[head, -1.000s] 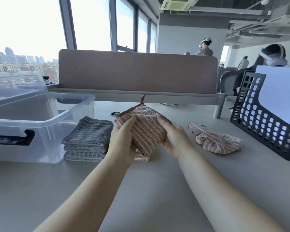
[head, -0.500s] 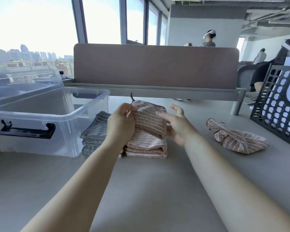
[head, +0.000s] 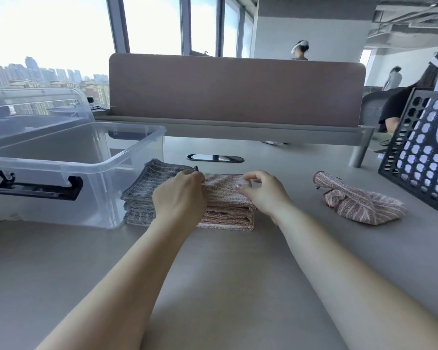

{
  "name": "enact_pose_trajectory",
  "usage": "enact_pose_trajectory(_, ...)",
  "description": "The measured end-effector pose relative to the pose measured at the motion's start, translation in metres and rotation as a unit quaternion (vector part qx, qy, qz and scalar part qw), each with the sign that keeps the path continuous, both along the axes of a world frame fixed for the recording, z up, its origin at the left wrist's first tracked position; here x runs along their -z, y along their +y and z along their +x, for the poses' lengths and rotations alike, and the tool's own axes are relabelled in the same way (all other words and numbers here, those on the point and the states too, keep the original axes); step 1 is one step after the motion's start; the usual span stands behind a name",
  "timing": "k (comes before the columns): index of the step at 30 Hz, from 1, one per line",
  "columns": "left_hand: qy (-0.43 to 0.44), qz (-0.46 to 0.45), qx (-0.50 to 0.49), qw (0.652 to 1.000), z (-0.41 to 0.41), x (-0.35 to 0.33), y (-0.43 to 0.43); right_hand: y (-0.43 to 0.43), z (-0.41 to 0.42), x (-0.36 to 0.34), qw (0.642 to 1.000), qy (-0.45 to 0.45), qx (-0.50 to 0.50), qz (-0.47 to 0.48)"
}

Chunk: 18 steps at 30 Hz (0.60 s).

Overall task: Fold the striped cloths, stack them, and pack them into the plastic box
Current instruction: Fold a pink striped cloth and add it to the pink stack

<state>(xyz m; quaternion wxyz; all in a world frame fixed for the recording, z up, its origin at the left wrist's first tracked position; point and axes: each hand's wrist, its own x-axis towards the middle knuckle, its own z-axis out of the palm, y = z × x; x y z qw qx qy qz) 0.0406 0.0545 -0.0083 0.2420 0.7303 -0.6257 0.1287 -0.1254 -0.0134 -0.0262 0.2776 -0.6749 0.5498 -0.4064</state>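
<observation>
A stack of folded pink striped cloths [head: 228, 213] lies on the desk in front of me. My left hand [head: 180, 195] covers the stack's left edge and grips the top cloth near its dark hanging loop. On the right side my right hand [head: 263, 193] has curled fingers, with thumb and forefinger pinching the top cloth near its far edge. Touching the pink stack on the left is a stack of folded grey striped cloths [head: 141, 195]. One crumpled pink striped cloth [head: 359, 202] lies apart at the right. The clear plastic box [head: 127, 150] stands open at the left, with no cloth visible inside.
The box's clear lid [head: 36, 104] leans behind it. A black perforated file rack [head: 420, 152] stands at the right edge. A brown divider panel [head: 238, 89] closes the desk's far side, with a cable slot [head: 214, 157] before it. People sit and stand beyond.
The folded pink cloth I held up in both hands has come down onto the pink stack. My right hand let go briefly, then returned to the top cloth.
</observation>
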Motion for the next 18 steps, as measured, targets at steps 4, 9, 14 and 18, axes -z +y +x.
enact_pose_trajectory(4,-0.052,-0.004,0.03,0.998,-0.002,0.001,-0.001,0.003,0.0,-0.006,0.998,0.039,0.022,-0.051)
enact_pose_trajectory(9,-0.068,0.034,0.158,0.985,-0.012,0.01,-0.003,0.006,0.0,-0.011,0.998,0.025,0.011,-0.055)
enact_pose_trajectory(14,-0.078,0.145,0.183,0.969,-0.017,0.024,-0.014,0.008,-0.002,-0.011,0.996,0.031,0.032,-0.082)
enact_pose_trajectory(18,-0.099,0.171,0.19,0.962,-0.014,0.022,-0.013,0.005,-0.009,-0.009,0.999,-0.008,0.024,-0.035)
